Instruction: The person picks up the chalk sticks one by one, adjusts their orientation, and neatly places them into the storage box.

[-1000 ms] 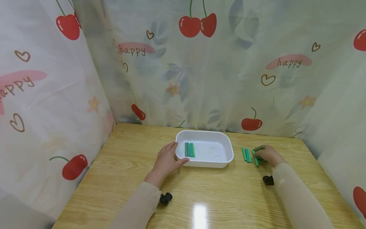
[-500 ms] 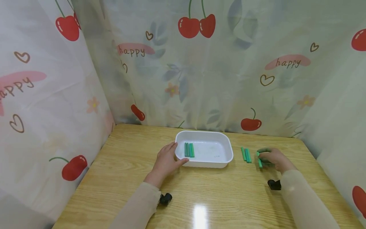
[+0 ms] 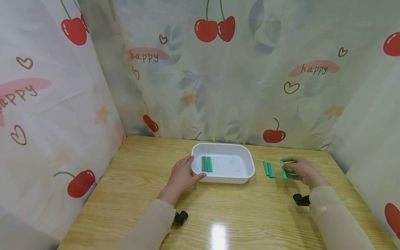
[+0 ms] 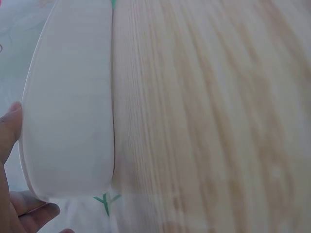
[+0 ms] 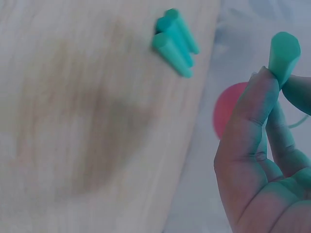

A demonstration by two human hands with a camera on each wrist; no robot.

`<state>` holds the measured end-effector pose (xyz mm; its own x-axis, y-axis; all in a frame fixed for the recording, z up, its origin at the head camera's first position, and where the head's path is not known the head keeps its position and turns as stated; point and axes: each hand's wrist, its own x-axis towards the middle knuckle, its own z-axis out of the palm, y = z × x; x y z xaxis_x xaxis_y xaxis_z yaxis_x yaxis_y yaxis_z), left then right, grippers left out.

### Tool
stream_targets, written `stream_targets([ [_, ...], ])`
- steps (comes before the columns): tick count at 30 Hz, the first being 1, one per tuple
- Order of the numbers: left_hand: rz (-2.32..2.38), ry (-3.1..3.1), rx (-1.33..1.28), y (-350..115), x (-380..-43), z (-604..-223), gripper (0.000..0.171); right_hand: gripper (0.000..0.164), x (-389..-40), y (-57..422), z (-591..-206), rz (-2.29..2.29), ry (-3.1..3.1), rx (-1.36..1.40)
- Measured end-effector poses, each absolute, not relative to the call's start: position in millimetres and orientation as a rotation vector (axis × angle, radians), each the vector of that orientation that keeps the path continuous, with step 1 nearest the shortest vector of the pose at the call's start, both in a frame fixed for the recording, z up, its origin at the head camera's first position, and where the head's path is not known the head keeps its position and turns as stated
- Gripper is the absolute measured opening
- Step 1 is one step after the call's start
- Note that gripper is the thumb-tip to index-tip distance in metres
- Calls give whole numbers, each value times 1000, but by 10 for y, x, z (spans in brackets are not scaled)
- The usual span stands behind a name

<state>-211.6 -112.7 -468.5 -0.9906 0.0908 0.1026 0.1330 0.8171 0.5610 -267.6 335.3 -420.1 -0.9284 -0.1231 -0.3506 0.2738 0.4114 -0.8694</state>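
My left hand [image 3: 182, 176] holds the left end of a white plastic tray [image 3: 229, 179], with the thumb at the front rim. In the left wrist view, fingertips curl against the tray's white wall [image 4: 73, 107]. Several green chalk sticks [image 3: 207, 164] lie side by side at the left inside the tray. My right hand [image 3: 304, 171], its fingers stained green, pinches one light green chalk stick [image 5: 284, 56] between thumb and fingers. Three more green chalk sticks [image 3: 269, 169] lie on the table between the tray and this hand, close together in the right wrist view too.
The wooden table [image 3: 243, 215] is backed by a curtain [image 3: 218, 86] printed with cherries, which also hangs at both sides. The tray stands close to the table's back edge. A black wrist camera [image 3: 181, 217] shows beneath the left sleeve.
My right hand has moved right with the pinched chalk stick, away from the three on the table, and then slightly up. The left hand and tray stay in place.
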Motion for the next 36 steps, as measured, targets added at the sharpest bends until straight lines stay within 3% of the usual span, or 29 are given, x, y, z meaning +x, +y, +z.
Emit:
stream_targets([
  [21, -906, -2958, -154, -1119, -2137, -4699, 98, 40, -2634, 3022, -3701, -1756, 2214, 0],
  [29, -906, -2947, -164, -1113, -2137, -4692, 95, 19, -2613, 2825, -3530, -1874, 2114, -22],
  [36, -906, -2935, -177, -1115, -2137, -4703, 95, 23, -2628, 2646, -3425, -1901, 2093, -36],
])
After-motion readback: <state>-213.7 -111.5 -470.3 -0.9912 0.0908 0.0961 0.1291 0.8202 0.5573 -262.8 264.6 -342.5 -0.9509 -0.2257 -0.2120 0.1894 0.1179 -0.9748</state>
